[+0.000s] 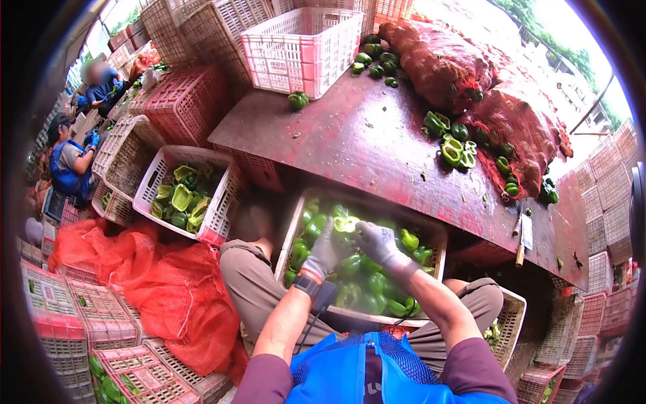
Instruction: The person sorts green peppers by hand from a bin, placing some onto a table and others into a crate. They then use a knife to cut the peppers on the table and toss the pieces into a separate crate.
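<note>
My left hand (324, 251), in a grey glove, grips a green bell pepper (346, 223) whose pale inside faces up. Close against its right side, my right hand (378, 244), also gloved, has its fingers curled; what lies inside them is hidden. Both hands are above a pale plastic crate (439, 250) between my legs. Whole green bell peppers (374, 289) fill this crate, somewhat blurred by haze on the lens.
A reddish table (323, 138) ahead carries red mesh sacks (441, 64), halved peppers (459, 152), a knife (526, 232) and an upright crate (282, 62). Left are a crate of cut peppers (219, 176), orange netting (145, 276) and two people (70, 158). Stacked crates (595, 232) stand right.
</note>
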Demonstrator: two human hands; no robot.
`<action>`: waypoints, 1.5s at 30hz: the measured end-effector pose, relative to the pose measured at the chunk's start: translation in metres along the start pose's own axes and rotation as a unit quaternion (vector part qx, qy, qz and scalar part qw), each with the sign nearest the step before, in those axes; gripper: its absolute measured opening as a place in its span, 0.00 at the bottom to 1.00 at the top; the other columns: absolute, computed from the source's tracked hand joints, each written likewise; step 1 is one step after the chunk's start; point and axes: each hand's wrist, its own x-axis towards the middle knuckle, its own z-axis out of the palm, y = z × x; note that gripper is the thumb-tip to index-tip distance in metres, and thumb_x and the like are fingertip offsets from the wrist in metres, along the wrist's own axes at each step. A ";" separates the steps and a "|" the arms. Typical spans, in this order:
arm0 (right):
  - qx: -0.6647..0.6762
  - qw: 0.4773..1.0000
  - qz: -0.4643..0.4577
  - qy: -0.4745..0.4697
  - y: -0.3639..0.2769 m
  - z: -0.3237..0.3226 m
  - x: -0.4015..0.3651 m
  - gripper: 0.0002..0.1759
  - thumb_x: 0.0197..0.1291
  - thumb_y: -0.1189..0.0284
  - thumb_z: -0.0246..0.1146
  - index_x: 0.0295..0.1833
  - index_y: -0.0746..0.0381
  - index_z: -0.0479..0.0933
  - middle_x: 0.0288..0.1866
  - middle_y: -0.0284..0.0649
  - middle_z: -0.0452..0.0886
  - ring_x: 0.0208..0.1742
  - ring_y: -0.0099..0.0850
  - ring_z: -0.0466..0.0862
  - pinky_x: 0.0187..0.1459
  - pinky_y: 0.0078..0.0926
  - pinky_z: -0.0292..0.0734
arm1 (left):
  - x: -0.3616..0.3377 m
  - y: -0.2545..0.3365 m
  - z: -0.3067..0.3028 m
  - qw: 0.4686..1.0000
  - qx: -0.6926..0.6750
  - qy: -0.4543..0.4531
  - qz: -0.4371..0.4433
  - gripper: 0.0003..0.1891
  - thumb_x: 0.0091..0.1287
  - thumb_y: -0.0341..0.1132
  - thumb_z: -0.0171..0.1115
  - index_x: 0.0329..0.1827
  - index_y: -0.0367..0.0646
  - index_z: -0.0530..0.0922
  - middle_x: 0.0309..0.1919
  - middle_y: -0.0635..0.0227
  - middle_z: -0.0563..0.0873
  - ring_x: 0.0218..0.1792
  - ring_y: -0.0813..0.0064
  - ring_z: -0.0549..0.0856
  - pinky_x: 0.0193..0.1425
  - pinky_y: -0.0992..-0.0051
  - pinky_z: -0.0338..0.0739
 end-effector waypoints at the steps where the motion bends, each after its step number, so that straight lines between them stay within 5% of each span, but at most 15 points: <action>1: 0.069 0.997 0.007 0.022 -0.016 -0.004 -0.005 0.09 0.62 0.65 0.66 0.43 0.56 0.77 0.32 0.46 0.82 0.32 0.46 0.85 0.32 0.41 0.78 | 0.001 0.000 0.001 0.998 -0.063 -0.009 -0.013 0.30 0.75 0.62 0.50 0.67 0.47 0.72 0.58 0.65 0.81 0.53 0.67 0.84 0.56 0.61 0.81; 5: -0.108 0.993 0.024 -0.029 -0.046 -0.018 -0.009 0.08 0.61 0.66 0.66 0.43 0.56 0.78 0.31 0.44 0.81 0.33 0.46 0.86 0.30 0.39 0.81 | 0.004 -0.004 -0.006 0.987 0.099 0.015 0.125 0.23 0.76 0.52 0.53 0.64 0.46 0.75 0.52 0.65 0.85 0.50 0.68 0.85 0.53 0.68 0.82; 7: -0.216 0.974 -0.039 -0.056 -0.041 -0.008 -0.009 0.08 0.59 0.68 0.64 0.43 0.57 0.76 0.35 0.44 0.81 0.31 0.40 0.87 0.24 0.38 0.80 | -0.001 -0.003 0.012 0.993 0.075 0.050 0.082 0.17 0.74 0.48 0.53 0.56 0.49 0.80 0.47 0.69 0.85 0.47 0.73 0.85 0.52 0.71 0.81; 10: -0.101 0.993 -0.040 -0.041 -0.058 -0.024 -0.015 0.07 0.59 0.73 0.63 0.41 0.60 0.73 0.35 0.46 0.77 0.31 0.45 0.84 0.29 0.44 0.78 | 0.000 -0.018 0.014 0.953 0.237 0.101 0.160 0.23 0.75 0.56 0.50 0.57 0.48 0.77 0.48 0.65 0.82 0.50 0.70 0.83 0.56 0.66 0.79; 11: -0.089 0.994 -0.023 -0.057 -0.059 -0.026 -0.016 0.07 0.61 0.70 0.63 0.42 0.60 0.74 0.36 0.46 0.79 0.33 0.47 0.85 0.30 0.45 0.79 | -0.003 -0.018 0.016 0.972 0.180 0.099 0.117 0.23 0.75 0.57 0.50 0.58 0.48 0.76 0.47 0.64 0.83 0.49 0.70 0.84 0.55 0.67 0.80; 16: -0.064 0.987 0.069 -0.132 -0.071 -0.040 -0.028 0.20 0.57 0.61 0.67 0.51 0.60 0.76 0.49 0.51 0.80 0.47 0.52 0.84 0.44 0.49 0.82 | -0.017 -0.014 0.022 0.977 0.204 0.053 0.038 0.19 0.73 0.50 0.60 0.56 0.46 0.80 0.49 0.71 0.83 0.50 0.76 0.81 0.52 0.73 0.78; 19: -0.023 0.995 0.078 -0.063 -0.072 -0.027 -0.041 0.20 0.57 0.62 0.67 0.51 0.60 0.76 0.49 0.52 0.80 0.49 0.53 0.84 0.43 0.50 0.81 | -0.033 -0.014 0.040 0.961 0.266 0.021 0.066 0.17 0.74 0.46 0.58 0.58 0.45 0.79 0.47 0.70 0.85 0.49 0.74 0.84 0.56 0.69 0.79; 20: -0.005 0.998 0.057 -0.007 -0.070 -0.027 -0.048 0.20 0.56 0.63 0.68 0.49 0.62 0.74 0.43 0.49 0.82 0.42 0.47 0.86 0.38 0.44 0.81 | -0.037 -0.013 0.042 0.969 0.238 -0.014 0.059 0.17 0.76 0.44 0.56 0.59 0.44 0.78 0.50 0.71 0.84 0.51 0.75 0.83 0.57 0.70 0.78; 24: 0.226 0.960 0.154 -0.068 -0.085 -0.047 -0.056 0.21 0.60 0.66 0.68 0.54 0.64 0.74 0.30 0.40 0.82 0.25 0.30 0.81 0.29 0.31 0.76 | -0.065 -0.007 0.068 0.967 0.245 -0.057 0.029 0.16 0.76 0.44 0.56 0.56 0.41 0.80 0.50 0.69 0.83 0.52 0.75 0.82 0.59 0.71 0.76; 28: 0.396 0.885 0.234 -0.078 -0.099 -0.062 -0.059 0.26 0.65 0.64 0.66 0.63 0.68 0.73 0.32 0.33 0.80 0.27 0.17 0.76 0.28 0.21 0.72 | -0.050 -0.021 0.054 0.945 0.299 -0.010 0.130 0.16 0.76 0.45 0.53 0.43 0.41 0.82 0.38 0.70 0.84 0.42 0.77 0.82 0.52 0.73 0.76; 35: 0.472 0.835 0.275 -0.063 -0.092 -0.053 -0.076 0.35 0.63 0.66 0.67 0.74 0.67 0.67 0.40 0.34 0.82 0.27 0.16 0.74 0.28 0.20 0.73 | -0.063 -0.041 0.080 0.946 0.290 0.023 0.145 0.18 0.73 0.50 0.57 0.34 0.44 0.79 0.32 0.74 0.80 0.36 0.81 0.78 0.44 0.74 0.74; 39: 0.305 0.939 0.131 0.092 -0.083 -0.027 -0.086 0.32 0.64 0.65 0.61 0.71 0.68 0.68 0.47 0.49 0.85 0.40 0.37 0.85 0.44 0.37 0.79 | -0.060 -0.050 0.086 0.873 0.400 0.033 0.278 0.17 0.74 0.46 0.58 0.30 0.44 0.77 0.28 0.77 0.76 0.32 0.83 0.73 0.41 0.75 0.71; 40: 0.311 0.932 0.179 0.040 -0.105 -0.056 -0.087 0.25 0.65 0.64 0.58 0.63 0.68 0.74 0.47 0.57 0.84 0.48 0.44 0.85 0.50 0.42 0.77 | -0.059 -0.053 0.091 0.840 0.427 0.045 0.331 0.16 0.74 0.44 0.60 0.29 0.43 0.77 0.26 0.78 0.75 0.32 0.84 0.72 0.40 0.77 0.70; 41: 0.250 0.952 0.153 0.086 -0.098 -0.042 -0.087 0.17 0.66 0.65 0.56 0.52 0.67 0.76 0.40 0.56 0.83 0.41 0.40 0.85 0.44 0.40 0.78 | -0.060 -0.052 0.095 0.850 0.412 0.053 0.323 0.14 0.72 0.41 0.63 0.31 0.43 0.78 0.27 0.78 0.76 0.32 0.85 0.72 0.39 0.78 0.69; 45: 0.336 0.901 0.252 0.104 -0.091 -0.034 -0.084 0.14 0.65 0.67 0.55 0.50 0.64 0.76 0.32 0.54 0.81 0.35 0.48 0.84 0.38 0.41 0.77 | -0.050 -0.055 0.101 0.776 0.486 0.137 0.378 0.13 0.66 0.39 0.71 0.36 0.39 0.80 0.29 0.75 0.79 0.33 0.82 0.75 0.41 0.77 0.73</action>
